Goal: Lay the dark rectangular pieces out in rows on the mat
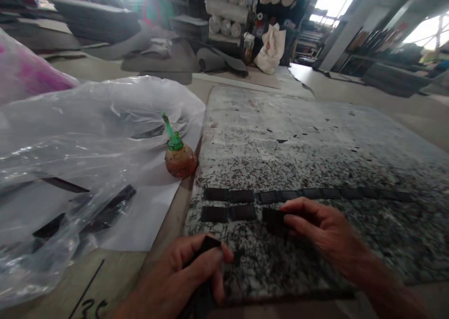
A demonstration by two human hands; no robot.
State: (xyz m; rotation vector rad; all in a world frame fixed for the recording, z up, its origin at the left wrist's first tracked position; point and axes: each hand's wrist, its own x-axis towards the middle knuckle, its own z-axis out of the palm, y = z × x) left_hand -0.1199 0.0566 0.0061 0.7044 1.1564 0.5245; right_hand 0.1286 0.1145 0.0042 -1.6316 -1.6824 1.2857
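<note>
Where plastic spreads at far left: dark pieces lie in or under its folds, which of the two cannot be told; a tug on the sheet could jostle the pot nearby.
Pot: round and green-necked, it stands at the paper's right edge, just beside the board; a knock from the left arm could tip it and spill any contents rightward.
Left hand: its grip is closed around a dark strip, perhaps several, over the board's near left; a slack hold could let the stock slip.
Patches: two rows lie on the board, the nearer one shorter; a brushing finger could push them out of line.
Right hand: its grip pinches a single patch just right of the nearer row; an uneven release could leave it askew.
Board: on the surface, dark flecks crowd its near half; any loose ones could keep patches from lying flat.
</note>
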